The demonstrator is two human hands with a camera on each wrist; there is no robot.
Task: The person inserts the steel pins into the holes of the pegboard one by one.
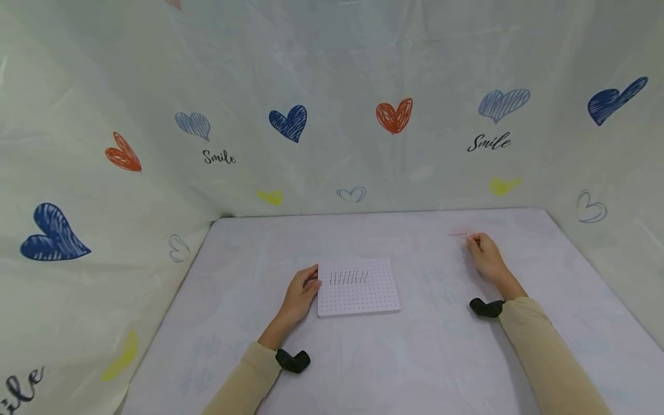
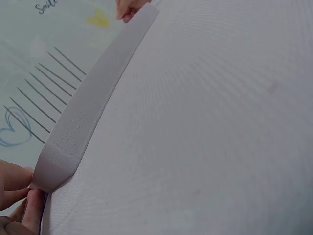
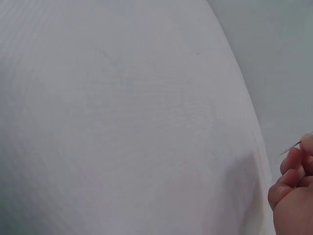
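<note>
White square perforated foam board [image 1: 358,297] lay flat mid-table [image 1: 425,357], a row of thin metal pins [image 1: 349,277] standing upright in its far part. Left hand [image 1: 300,293] rested at the board's left edge, fingers curled against that edge, gripping its corner in the left wrist view. Right hand [image 1: 485,253] was well right of the board and farther back, fingertips [image 3: 292,157] pinched on a thin needle-like pin [image 3: 290,147] poking out past them. Faint pinkish pins [image 1: 459,234] lay just beside those fingers, blurred.
</note>
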